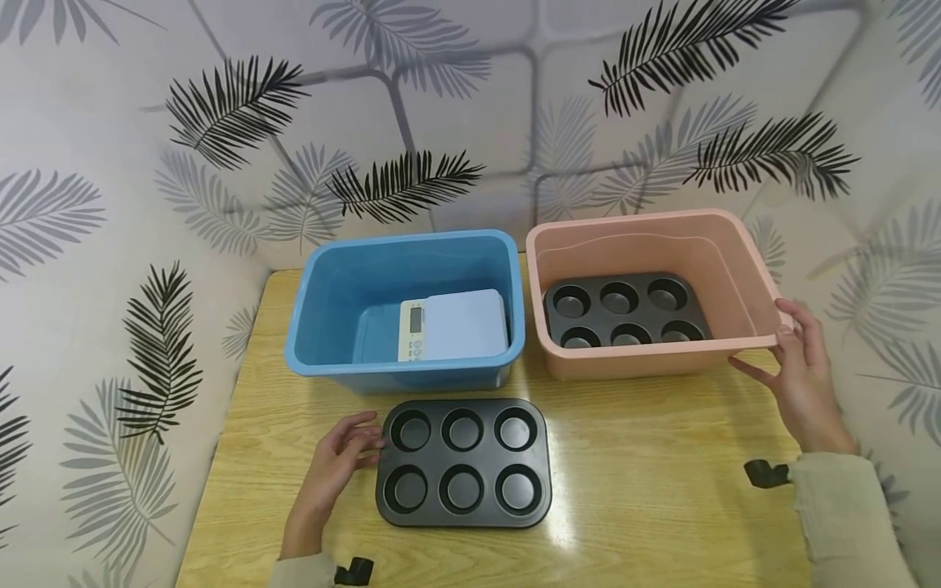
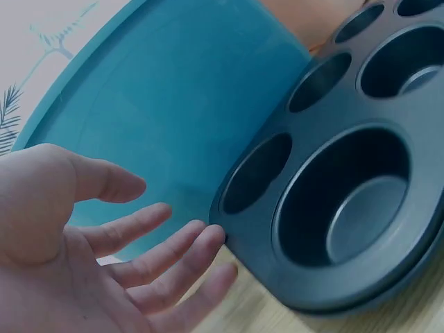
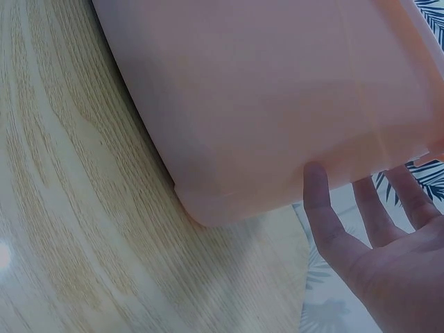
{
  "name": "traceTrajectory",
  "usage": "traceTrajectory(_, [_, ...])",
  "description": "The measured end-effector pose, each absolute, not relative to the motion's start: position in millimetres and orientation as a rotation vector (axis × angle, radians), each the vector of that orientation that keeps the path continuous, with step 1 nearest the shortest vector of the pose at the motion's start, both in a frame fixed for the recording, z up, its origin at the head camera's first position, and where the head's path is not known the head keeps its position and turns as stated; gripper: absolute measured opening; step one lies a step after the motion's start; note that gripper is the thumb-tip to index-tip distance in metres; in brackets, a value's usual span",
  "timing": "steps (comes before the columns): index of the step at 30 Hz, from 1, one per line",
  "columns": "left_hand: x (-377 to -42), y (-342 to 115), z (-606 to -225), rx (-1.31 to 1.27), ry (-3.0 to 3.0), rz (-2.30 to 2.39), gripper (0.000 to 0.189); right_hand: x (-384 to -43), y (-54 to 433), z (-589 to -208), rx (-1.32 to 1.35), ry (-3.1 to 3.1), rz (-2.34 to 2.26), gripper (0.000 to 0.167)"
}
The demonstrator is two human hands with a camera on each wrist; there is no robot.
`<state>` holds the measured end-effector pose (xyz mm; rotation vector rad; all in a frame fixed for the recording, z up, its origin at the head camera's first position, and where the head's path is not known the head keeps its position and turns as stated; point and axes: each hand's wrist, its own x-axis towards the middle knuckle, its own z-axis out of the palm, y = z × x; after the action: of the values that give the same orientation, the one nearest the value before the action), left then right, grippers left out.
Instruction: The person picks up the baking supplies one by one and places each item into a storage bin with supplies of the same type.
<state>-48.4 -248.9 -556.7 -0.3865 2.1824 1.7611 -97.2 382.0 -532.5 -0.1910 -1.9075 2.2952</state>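
A dark muffin tin [image 1: 463,461] with several cups lies flat on the wooden table. My left hand [image 1: 338,465] is at its left edge, fingers loosely bent and spread; in the left wrist view the fingertips [image 2: 214,236] meet the tin's corner, with nothing gripped. My right hand [image 1: 804,392] holds the front right corner of a pink plastic bin [image 1: 639,359]. Its thumb [image 3: 316,187] lies against the front wall, and the other fingers go round the side. Inside that bin sits a second muffin tin [image 1: 621,306], its near edge hidden by the front wall.
Left of the pink bin stands a blue plastic bin [image 1: 412,377], with a white kitchen scale [image 1: 463,325] in it. Both bins are at the back of the wooden table [image 1: 662,490]. Leaf-patterned cloth [image 1: 441,122] hangs behind and at the sides.
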Motion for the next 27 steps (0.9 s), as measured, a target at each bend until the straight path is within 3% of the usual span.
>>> traceTrajectory(18, [-40,-254,-571,-0.374,2.165,1.621,0.043,-99,382,-533,-0.179,-1.852,2.340,0.047])
traceTrajectory(27, [-41,-258,-571,-0.226,2.163,1.393,0.041,-97,383,-534,-0.175,-1.860,2.331,0.047])
